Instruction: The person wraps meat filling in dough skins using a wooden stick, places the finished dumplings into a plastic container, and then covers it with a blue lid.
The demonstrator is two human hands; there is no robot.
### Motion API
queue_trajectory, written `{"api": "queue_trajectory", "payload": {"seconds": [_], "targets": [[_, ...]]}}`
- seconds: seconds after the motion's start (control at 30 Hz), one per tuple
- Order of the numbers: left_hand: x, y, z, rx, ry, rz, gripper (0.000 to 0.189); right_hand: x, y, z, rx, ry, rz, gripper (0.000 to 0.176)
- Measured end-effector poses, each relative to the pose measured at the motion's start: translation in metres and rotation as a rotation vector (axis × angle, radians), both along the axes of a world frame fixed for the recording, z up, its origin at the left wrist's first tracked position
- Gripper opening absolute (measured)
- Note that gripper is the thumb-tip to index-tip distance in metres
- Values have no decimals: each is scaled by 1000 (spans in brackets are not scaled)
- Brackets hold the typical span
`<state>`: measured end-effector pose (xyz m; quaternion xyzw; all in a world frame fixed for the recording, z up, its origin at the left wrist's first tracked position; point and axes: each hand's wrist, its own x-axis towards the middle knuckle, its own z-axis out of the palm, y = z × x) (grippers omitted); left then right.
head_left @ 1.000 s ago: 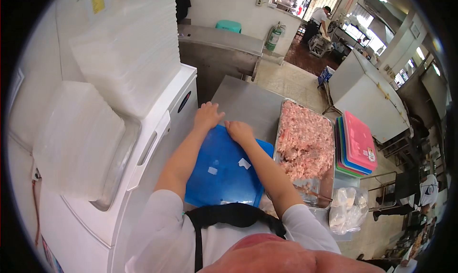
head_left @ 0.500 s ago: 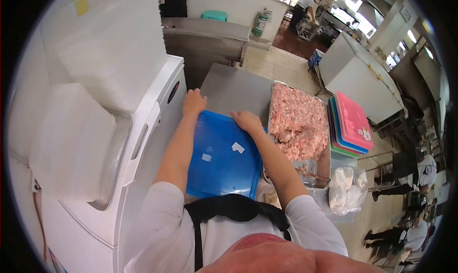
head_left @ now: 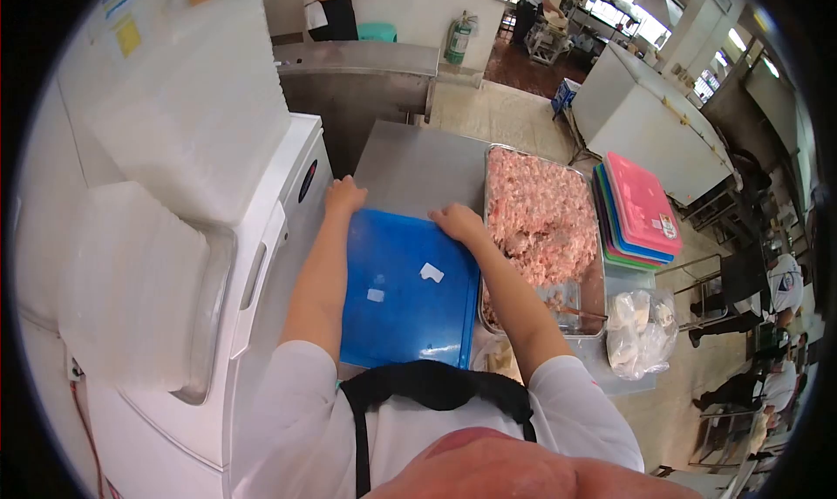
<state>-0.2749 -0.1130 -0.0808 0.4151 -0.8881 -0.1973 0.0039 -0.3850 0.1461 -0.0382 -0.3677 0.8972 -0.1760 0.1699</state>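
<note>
A blue plastic lid, or a shallow tray of the same look, lies in front of me on the metal table, with two small white labels on it. My left hand is at its far left corner, fingers curled over the edge. At the far right corner, my right hand has its fingers bent over the rim; the fingertips of both hands are partly hidden. Just right of my right forearm is a metal tray of raw ground meat, hollowed out at the near side.
Right of the meat stand stacked coloured plastic lids and a clear bag of pale pieces. A white freezer borders the left, bearing stacked pale sheets. A person with folded arms stands at the back; others work farther off.
My view has shifted slightly, bringing more of the person at the back into sight. Both hands stay at the blue lid's far corners, with the left shifted slightly outward.
</note>
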Motion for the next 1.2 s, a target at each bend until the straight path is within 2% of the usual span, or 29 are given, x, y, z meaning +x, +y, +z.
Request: {"api": "queue_trajectory", "payload": {"seconds": [0.17,0.23,0.37,0.47,0.63,0.77,0.83,0.93,1.03,1.2], "targets": [[1,19,24,-81,-174,-75,64,-6,-3,-4,36,-54,-30,52],[-1,22,27,-134,-224,-147,66,-6,-2,-10,3,4,-2,54],[3,30,32,-126,-191,-245,76,4,0,5,80,10,7,56],[0,27,36,-114,-150,-243,84,4,-4,-4,72,82,-28,57],[-15,61,32,-122,-78,-327,85,14,-25,-16,34,180,105,57],[-28,75,29,-193,48,-228,77,28,-37,-3,-61,175,109,55],[-26,74,24,-231,158,-150,71,23,-39,-3,-28,165,108,55],[-19,58,20,-243,324,-168,59,24,-31,-2,-7,121,96,55],[3,27,24,-209,294,-194,49,16,-20,1,-23,114,54,55],[20,27,33,-106,128,-94,41,12,1,9,-16,84,9,55]]}}
